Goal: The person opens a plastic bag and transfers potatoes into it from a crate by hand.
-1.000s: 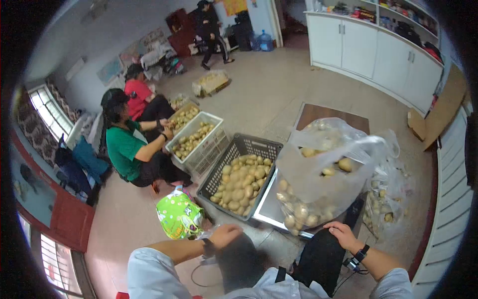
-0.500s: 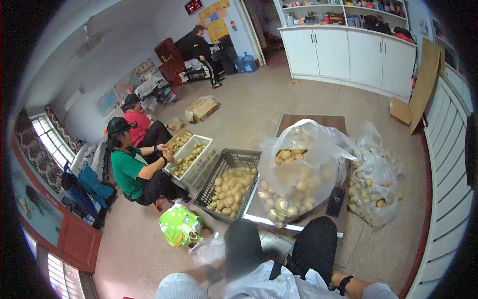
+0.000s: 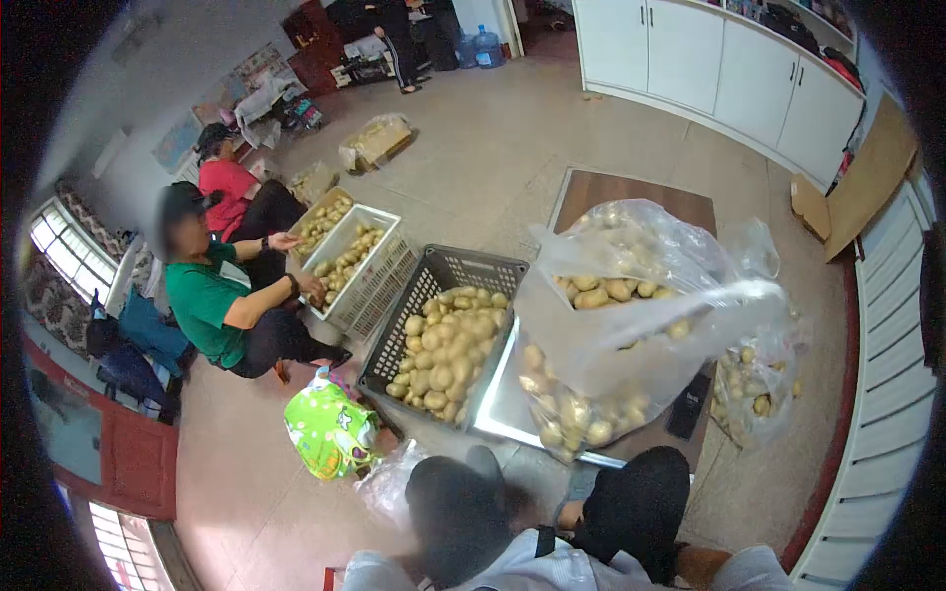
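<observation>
Wearer's left hand and right hand both out of sight, can't tell open or closed; sleeves (image 3: 757,569) at bottom edge. Past knees (image 3: 641,502), potatoes (image 3: 443,360) in dark crate (image 3: 396,323); beside it, clear bag (image 3: 611,369) of potatoes on brown board (image 3: 589,195). Then white crate (image 3: 382,288), co-worker in green (image 3: 202,303) beside it. White cabinets (image 3: 682,59) at back.

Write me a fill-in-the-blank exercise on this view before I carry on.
The dark grey crate is heaped with ____.
The largest bag is made of clear ____.
The cabinet has ____ doors.
The seated person behind the one in green wears a ____ top.
Missing words: potatoes; plastic; white; red.
</observation>
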A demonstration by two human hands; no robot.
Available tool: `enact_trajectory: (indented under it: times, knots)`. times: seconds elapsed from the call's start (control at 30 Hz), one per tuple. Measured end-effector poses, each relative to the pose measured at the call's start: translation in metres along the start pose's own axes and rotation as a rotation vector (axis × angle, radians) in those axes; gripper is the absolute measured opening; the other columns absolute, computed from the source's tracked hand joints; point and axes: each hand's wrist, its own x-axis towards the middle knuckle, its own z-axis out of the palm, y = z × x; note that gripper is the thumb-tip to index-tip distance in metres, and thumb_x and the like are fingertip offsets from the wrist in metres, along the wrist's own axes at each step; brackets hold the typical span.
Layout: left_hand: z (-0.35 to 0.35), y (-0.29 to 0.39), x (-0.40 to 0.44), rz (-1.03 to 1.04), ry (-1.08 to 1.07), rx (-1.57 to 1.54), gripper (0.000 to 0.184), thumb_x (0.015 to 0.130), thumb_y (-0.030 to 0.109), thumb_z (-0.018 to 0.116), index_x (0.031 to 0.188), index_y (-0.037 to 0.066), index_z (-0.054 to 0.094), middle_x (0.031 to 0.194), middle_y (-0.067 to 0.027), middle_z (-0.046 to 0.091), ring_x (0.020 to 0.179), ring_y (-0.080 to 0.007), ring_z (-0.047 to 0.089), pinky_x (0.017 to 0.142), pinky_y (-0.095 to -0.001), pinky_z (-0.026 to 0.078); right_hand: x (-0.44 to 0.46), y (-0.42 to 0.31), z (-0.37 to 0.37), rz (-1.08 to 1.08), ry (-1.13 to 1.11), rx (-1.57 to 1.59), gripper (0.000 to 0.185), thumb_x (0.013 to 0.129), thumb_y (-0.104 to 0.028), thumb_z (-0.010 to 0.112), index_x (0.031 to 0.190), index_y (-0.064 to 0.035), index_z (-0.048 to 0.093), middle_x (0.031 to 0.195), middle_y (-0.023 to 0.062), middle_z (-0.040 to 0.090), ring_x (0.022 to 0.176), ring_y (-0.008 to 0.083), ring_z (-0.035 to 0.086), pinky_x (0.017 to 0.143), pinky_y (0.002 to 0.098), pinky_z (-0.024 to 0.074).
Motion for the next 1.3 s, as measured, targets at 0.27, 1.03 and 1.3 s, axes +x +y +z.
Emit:
enact_trajectory:
  times: [0.27,1.03,1.3]
  knots:
    - [-0.023,0.027,0.038,0.019,-0.054,0.005,0.031,0.087,0.031,0.057,0.104,0.006,0.062,0.092,-0.0074,0.067,0.073,-0.0206,0.063,0.065,-0.0375,0.053,-0.006,-0.05,-0.033,0.039,0.013,-0.023,0.04,0.081,-0.035,0.06,0.112,-0.0107,0.066,0.105,0.0205,0.067,0.094,0.0383,0.063,0.081,0.0438,0.0498]
    - [-0.033,0.04,-0.176,0.299,-0.001,0.017,0.038,0.09,0.042,0.052,0.088,0.008,0.068,0.082,-0.0067,0.069,0.074,-0.019,0.066,0.065,-0.0354,0.056,-0.04,-0.062,-0.111,-0.41,0.503,0.545,0.034,0.097,-0.022,0.046,0.118,0.0031,0.057,0.113,0.0157,0.064,0.105,0.0248,0.058,0.088,0.0372,0.0454]
    - [-0.055,0.186,-0.303,0.809,-0.218,-0.065,0.031,0.095,0.035,0.051,0.089,0.005,0.058,0.083,-0.0065,0.063,0.079,-0.0176,0.065,0.057,-0.0347,0.058,-0.132,-0.193,-0.237,-0.864,0.997,0.509,0.051,0.089,-0.016,0.059,0.134,0.0012,0.042,0.131,0.0186,0.052,0.121,0.0282,0.049,0.104,0.0384,0.0357]
